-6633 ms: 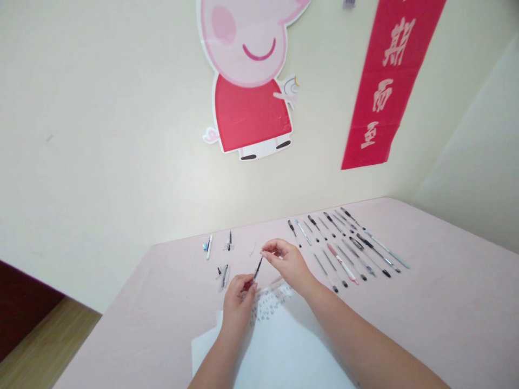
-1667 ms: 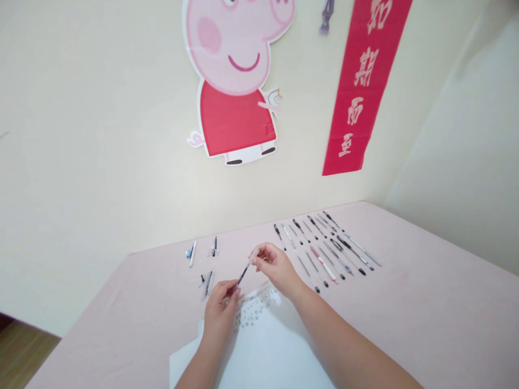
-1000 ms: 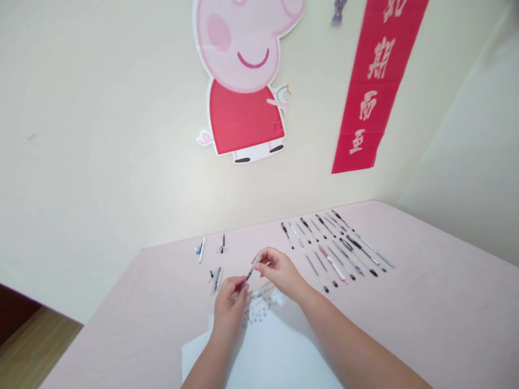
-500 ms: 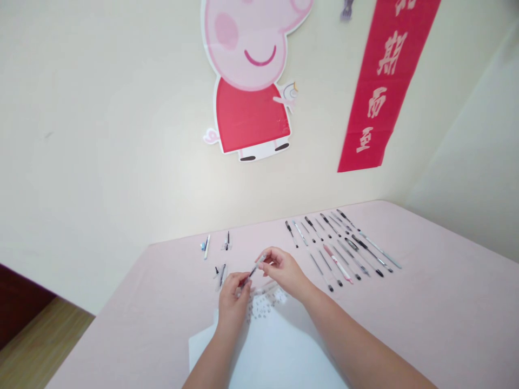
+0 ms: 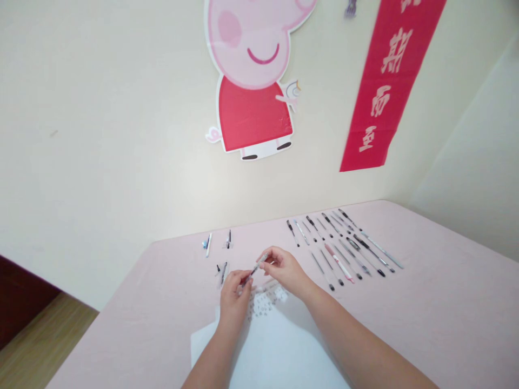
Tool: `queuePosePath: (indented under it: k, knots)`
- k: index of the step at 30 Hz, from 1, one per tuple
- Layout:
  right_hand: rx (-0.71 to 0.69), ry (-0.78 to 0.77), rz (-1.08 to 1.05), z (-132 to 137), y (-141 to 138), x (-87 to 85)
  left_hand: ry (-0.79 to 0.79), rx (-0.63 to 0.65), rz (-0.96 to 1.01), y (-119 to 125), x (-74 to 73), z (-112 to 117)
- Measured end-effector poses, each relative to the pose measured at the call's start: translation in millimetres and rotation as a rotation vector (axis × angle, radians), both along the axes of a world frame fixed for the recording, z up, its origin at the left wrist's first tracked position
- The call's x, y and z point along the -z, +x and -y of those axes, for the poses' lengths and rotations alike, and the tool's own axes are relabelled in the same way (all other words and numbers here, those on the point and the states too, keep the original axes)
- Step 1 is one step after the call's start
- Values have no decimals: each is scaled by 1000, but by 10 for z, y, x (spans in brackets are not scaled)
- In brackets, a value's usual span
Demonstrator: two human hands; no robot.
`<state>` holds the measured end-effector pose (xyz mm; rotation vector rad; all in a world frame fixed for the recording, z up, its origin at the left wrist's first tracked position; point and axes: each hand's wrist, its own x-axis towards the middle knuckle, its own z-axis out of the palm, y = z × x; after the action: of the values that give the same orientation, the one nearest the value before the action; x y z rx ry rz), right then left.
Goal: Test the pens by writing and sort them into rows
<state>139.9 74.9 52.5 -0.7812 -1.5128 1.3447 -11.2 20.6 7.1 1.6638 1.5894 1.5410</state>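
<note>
Between my two hands a slim pen (image 5: 257, 265) with a clear barrel and a dark section is held at a slant over the table. My left hand (image 5: 235, 294) is closed around its lower end, and my right hand (image 5: 283, 269) pinches the upper end between thumb and fingers. The fingers cover both ends of the pen, so the tip is hidden. Just below my hands lies a white sheet (image 5: 284, 351) with small dark printed marks along its far part.
Several pens (image 5: 343, 263) lie in two slanted rows on the right of the pink table (image 5: 133, 324). Small groups of pen parts (image 5: 223, 273) rest on the left, with a white pen (image 5: 209, 245) behind. Beyond the table's far edge stands a wall with a pig cutout (image 5: 255, 113) and red banner (image 5: 389, 92).
The camera view has shifted slightly, moving the scene a little to the right. Both hands keep their hold on the pen, with hardly any movement.
</note>
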Motion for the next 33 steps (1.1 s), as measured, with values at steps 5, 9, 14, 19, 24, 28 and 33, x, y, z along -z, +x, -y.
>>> queuePosePath:
  k: [5,9,14,19,24,28,33]
  knots:
    - [-15,-24,5,-6,24,-22,12,-6,-15,4,-7,4]
    - [-39,-60,-16,-12,26,-15,12,-7,-29,-1,-6,12]
    - [-88,-74,-5,-24,52,0,9,-7,-40,-7,4,14]
    - [-61,32,121,-62,167,-52,6,-5,-29,-8,22,3]
    - [24,220,287,-110,309,-161,0,-25,-36,-5,13,2]
    - [47,310,400,-130,346,-181,16,-27,-42,-1,2,13]
    - [33,274,425,-144,353,-166,28,-49,-97,-19,8,30]
